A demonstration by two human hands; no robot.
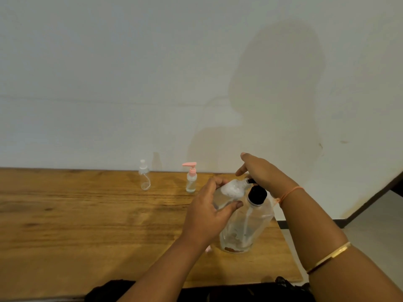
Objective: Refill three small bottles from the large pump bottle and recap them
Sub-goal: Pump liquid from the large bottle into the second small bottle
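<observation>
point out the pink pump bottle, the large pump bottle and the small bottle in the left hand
pink pump bottle (191,184): head view, on its clear body
large pump bottle (257,195): head view, on its black collar
small bottle (231,189): head view, on its clear side

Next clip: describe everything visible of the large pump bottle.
The large pump bottle is clear plastic with a black pump head and a dip tube showing inside; its fill level is hard to tell. It stands upright near the right end of the wooden table. The right hand rests on the pump top, and the left hand holds a small bottle tilted with its mouth at the nozzle.
</observation>
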